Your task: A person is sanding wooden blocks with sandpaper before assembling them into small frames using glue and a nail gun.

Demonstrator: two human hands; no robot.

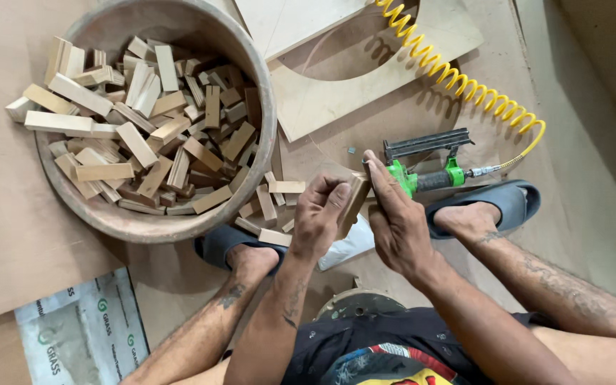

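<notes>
- Head view: your left hand (320, 214) pinches a small wood block (354, 203), thumb and fingers closed on its left face.
- Your right hand (396, 217) presses flat against the block's right side, fingers together, so the block sits between both hands.
- A green nail gun (425, 167) lies just behind your right hand, on a yellow coiled hose (458, 78).
- A round tub (265, 85) of blocks stands to the left.

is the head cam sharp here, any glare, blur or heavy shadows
Head view: sharp and evenly lit, with no glare; the wood blocks in the round tub are crisp; the yellow coiled hose casts a soft shadow on the board beneath; the left hand and right hand, pinching a small wood block, show no motion blur; the tub's rim bows slightly, hinting at wide-angle distortion.
</notes>
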